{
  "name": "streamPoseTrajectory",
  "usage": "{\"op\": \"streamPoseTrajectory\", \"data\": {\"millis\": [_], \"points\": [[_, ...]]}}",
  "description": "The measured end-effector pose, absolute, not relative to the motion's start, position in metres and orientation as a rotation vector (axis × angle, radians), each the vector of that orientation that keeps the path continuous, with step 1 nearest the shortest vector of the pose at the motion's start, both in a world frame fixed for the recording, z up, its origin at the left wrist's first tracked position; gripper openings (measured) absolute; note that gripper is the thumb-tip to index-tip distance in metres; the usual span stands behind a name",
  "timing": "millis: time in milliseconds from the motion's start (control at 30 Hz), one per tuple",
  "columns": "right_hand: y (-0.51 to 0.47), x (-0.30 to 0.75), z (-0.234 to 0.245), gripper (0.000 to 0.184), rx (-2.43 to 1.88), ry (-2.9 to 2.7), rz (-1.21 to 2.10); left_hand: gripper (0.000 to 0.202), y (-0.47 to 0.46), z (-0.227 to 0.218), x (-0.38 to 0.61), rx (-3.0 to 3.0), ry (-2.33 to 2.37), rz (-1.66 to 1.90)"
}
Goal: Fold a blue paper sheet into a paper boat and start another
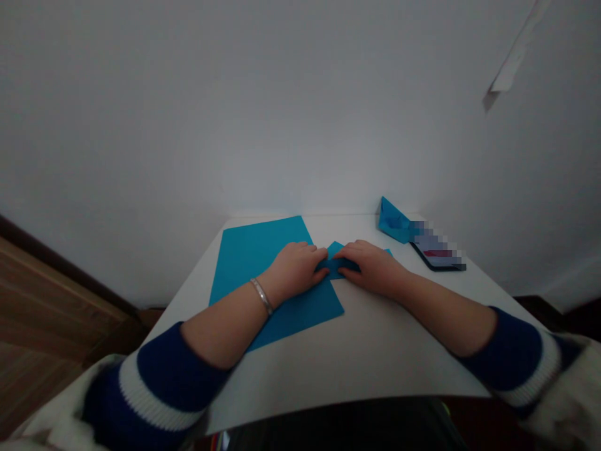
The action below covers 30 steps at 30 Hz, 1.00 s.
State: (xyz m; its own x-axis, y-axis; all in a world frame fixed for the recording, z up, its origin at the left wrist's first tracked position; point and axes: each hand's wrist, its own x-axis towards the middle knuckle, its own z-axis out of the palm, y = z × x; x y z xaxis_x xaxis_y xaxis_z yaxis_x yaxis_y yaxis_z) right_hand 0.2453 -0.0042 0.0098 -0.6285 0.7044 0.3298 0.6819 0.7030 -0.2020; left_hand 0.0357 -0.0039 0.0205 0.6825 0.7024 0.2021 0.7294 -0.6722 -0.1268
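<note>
Between my two hands lies a small folded piece of blue paper, with a pointed top and a corner showing past my right knuckles. My left hand has its fingers curled on the left side of this piece, and the forearm crosses a large blue sheet lying flat. From the other side, my right hand pinches the folded paper with thumb and fingers. My palms and fingers hide much of the folds.
A folded blue paper shape stands at the back right. Beside it lies a phone with a blurred screen. The white table meets the wall at the back. A wooden panel is at the left.
</note>
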Motion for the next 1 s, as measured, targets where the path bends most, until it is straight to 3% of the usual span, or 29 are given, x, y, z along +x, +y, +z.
{"op": "streamPoseTrajectory", "data": {"millis": [233, 433, 733, 1000], "points": [[0.003, 0.256, 0.009, 0.038, -1.246, -2.493, 0.200, 0.028, -0.003, 0.016, 0.032, -2.746, -1.161, -0.291], [0.003, 0.253, 0.010, 0.032, -1.414, -2.409, 0.385, 0.040, 0.004, 0.001, 0.032, -3.058, -0.954, -0.486], [0.002, 0.256, 0.019, 0.041, -1.611, -2.411, 0.433, 0.038, 0.001, 0.005, 0.031, -3.175, -1.057, -0.366], [0.009, 0.270, 0.023, 0.038, -1.695, -2.407, 0.509, 0.039, 0.001, 0.004, 0.029, -3.161, -1.056, -0.319]]}}
